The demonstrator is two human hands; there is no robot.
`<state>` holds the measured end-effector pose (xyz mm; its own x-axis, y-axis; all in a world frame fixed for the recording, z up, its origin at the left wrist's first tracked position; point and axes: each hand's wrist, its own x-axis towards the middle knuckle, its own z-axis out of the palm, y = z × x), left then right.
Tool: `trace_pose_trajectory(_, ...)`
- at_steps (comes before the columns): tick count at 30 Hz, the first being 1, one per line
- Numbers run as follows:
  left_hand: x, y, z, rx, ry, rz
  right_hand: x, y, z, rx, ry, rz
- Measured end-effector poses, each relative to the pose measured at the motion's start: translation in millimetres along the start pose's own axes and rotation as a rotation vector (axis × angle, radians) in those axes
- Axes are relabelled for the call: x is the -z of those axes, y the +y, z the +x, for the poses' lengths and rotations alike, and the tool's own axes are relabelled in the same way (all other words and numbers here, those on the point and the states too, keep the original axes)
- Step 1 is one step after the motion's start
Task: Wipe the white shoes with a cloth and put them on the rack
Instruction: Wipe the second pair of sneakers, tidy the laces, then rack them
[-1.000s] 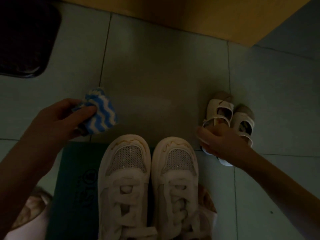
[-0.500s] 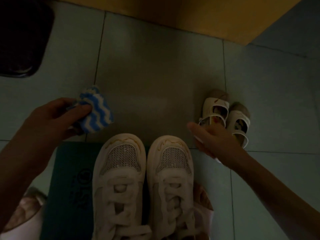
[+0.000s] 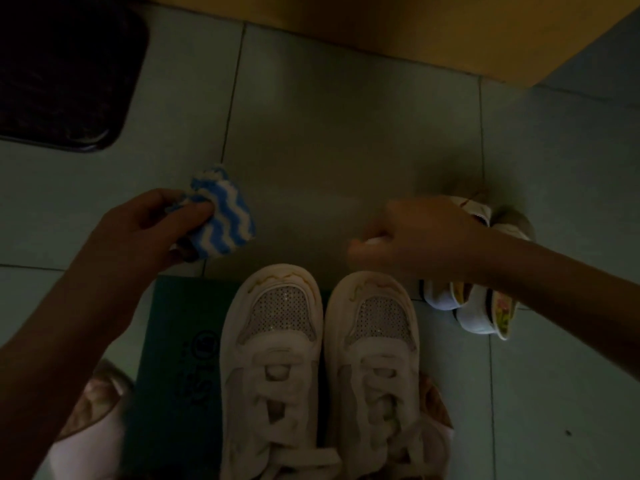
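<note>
A pair of white lace-up sneakers stands side by side at the bottom centre, the left one (image 3: 277,341) and the right one (image 3: 374,341) with toes pointing away from me. My left hand (image 3: 145,237) pinches a blue-and-white wavy-striped cloth (image 3: 225,220) above the floor, left of the sneakers' toes. My right hand (image 3: 422,240) hovers just past the right sneaker's toe, blurred, fingers loosely curled with nothing seen in them. No rack is in view.
A small pair of white strap shoes (image 3: 481,313) lies on the tiled floor under my right forearm. The sneakers rest on a dark green flat box (image 3: 173,341). A dark mat (image 3: 62,71) lies at the top left, a yellow-brown board (image 3: 415,29) along the top.
My right hand has come off the small strap shoes and swung left toward the right sneaker's toe. My left hand still holds the cloth, nearly in place.
</note>
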<state>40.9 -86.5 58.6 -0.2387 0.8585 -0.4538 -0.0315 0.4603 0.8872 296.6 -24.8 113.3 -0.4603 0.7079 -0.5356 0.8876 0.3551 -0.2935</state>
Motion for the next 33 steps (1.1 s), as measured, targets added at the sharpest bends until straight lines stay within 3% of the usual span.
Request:
trace_pose_trajectory(5,8.7,7.7,-3.6,0.014,0.053,-0.016,9.6,-17.4,5.5,0.112,-0.055,0.708)
trace_pose_trajectory(7,21.0,13.5,-2.5,0.008,0.084,-0.031,0.2,-38.2,12.5,0.216,-0.088,0.856)
trace_pose_trajectory(14,81.5,31.1,-7.1,-0.039,0.206,-0.085,-29.9,-120.0,39.4,0.5,-0.15,0.701)
trace_pose_trajectory(22,98.0,29.6,-23.2,0.008,0.266,-0.11,-67.9,-154.7,63.8,0.439,-0.258,0.556)
trace_pose_trajectory(33,78.5,36.5,-30.0,0.027,0.196,-0.118,-64.1,-144.0,58.3,0.495,-0.282,0.395)
